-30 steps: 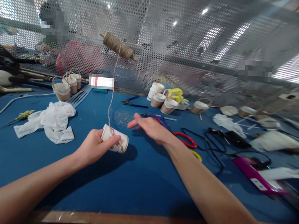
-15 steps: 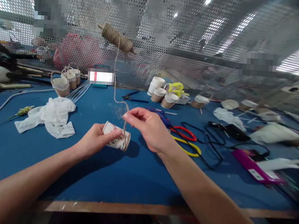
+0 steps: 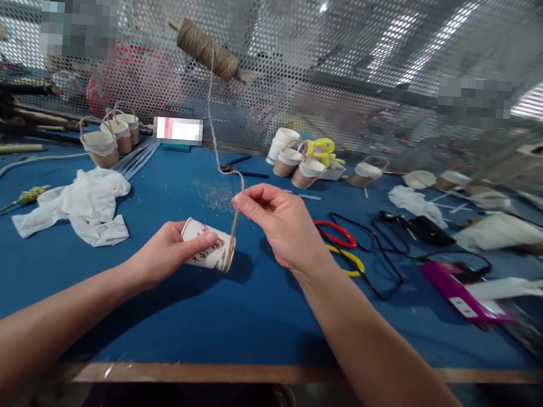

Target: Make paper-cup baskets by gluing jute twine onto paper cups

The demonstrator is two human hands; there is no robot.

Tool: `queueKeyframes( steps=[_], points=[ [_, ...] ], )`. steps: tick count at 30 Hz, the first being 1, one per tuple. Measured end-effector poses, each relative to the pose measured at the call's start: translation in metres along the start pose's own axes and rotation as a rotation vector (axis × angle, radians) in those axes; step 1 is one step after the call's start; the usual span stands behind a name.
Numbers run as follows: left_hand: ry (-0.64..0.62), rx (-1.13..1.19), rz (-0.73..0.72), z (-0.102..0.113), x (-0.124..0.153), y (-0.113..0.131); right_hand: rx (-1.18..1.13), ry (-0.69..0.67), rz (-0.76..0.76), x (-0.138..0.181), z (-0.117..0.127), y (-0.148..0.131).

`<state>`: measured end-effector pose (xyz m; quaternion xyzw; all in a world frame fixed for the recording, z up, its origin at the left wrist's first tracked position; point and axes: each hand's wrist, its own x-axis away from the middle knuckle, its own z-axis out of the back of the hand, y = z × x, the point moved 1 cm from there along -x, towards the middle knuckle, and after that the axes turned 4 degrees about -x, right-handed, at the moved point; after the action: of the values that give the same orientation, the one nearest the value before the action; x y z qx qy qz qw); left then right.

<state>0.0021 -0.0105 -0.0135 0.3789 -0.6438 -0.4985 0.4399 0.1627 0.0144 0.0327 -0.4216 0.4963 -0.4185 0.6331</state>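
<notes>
My left hand (image 3: 175, 249) is closed around a printed white paper cup (image 3: 212, 249), tilted on its side with its base toward the right. Between thumb and fingertips, my right hand (image 3: 277, 222) pinches a strand of brown twine (image 3: 216, 147), just above and right of the cup. From the pinch, the twine runs down along the edge of the cup's base. Its other end rises to a twine spool (image 3: 206, 49) hanging on a stick in front of the mesh panel.
Crumpled white cloth (image 3: 85, 203) lies left. Twine-wrapped cups (image 3: 99, 148) with handles stand at back left, more cups (image 3: 307, 173) at back centre. Scissors with red and yellow handles (image 3: 339, 234), black cables and a purple box (image 3: 460, 294) lie right. Dark-handled pliers (image 3: 250, 173) are behind.
The twine at the cup has shifted from across its side to the edge of its base. My right hand still pinches the strand; the whole view has shifted slightly.
</notes>
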Motion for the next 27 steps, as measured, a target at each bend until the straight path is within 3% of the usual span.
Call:
queueKeyframes(
  steps=[18, 27],
  points=[
    [0.025, -0.068, -0.067, -0.002, 0.006, 0.001, 0.084, 0.043, -0.083, -0.004, 0.005, 0.021],
    [0.071, -0.126, -0.206, -0.003, 0.007, 0.003, 0.076, 0.022, -0.133, -0.001, 0.003, 0.029]
  ],
)
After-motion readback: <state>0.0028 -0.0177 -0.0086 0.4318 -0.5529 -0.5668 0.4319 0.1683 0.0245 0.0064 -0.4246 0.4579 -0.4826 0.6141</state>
